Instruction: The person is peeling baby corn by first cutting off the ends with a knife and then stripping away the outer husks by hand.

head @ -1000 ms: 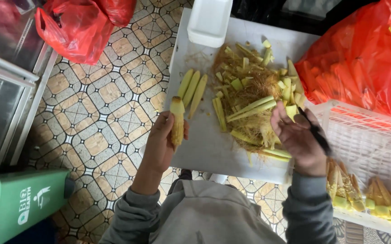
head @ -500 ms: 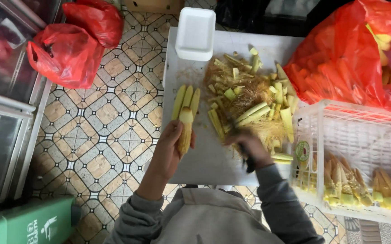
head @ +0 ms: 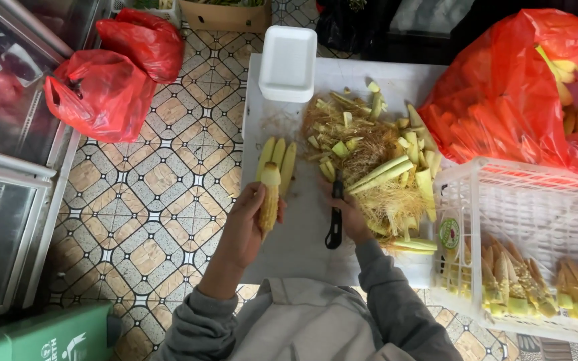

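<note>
The left hand (head: 249, 224) is closed around a peeled baby corn (head: 270, 197), fingers wrapped about its lower half so that the pale tip points away from the person, toward the far edge of the white surface (head: 302, 247). Just beyond that tip lie three more peeled baby corns (head: 279, 155), side by side and touching one another, flat on the surface.

The right hand (head: 350, 217) is clamped on a knife (head: 334, 217) with a black handle, which lies along the surface to the right of the held corn (the blade end is too dark and small to make out clearly). To the right of the knife, and touching the right hand's knuckles, spreads a heap of husks and silk (head: 369, 160), with cut green-yellow stubs scattered through it.

Beyond the heap, at the far edge of the surface, sits a white foam tray (head: 287, 63), upside up and bare. To the right of the heap stands a white plastic crate (head: 503, 194) holding unpeeled corn ears (head: 536, 281) in its bottom. Beyond the crate bulges a big red plastic bag (head: 503, 93) with yellow husked pieces showing at its mouth.

Left of the surface is a patterned tile floor (head: 148, 194), where two smaller red bags (head: 111, 73) rest near a glass-fronted case (head: 1, 134). A green box (head: 41, 337) sits at the near left.
</note>
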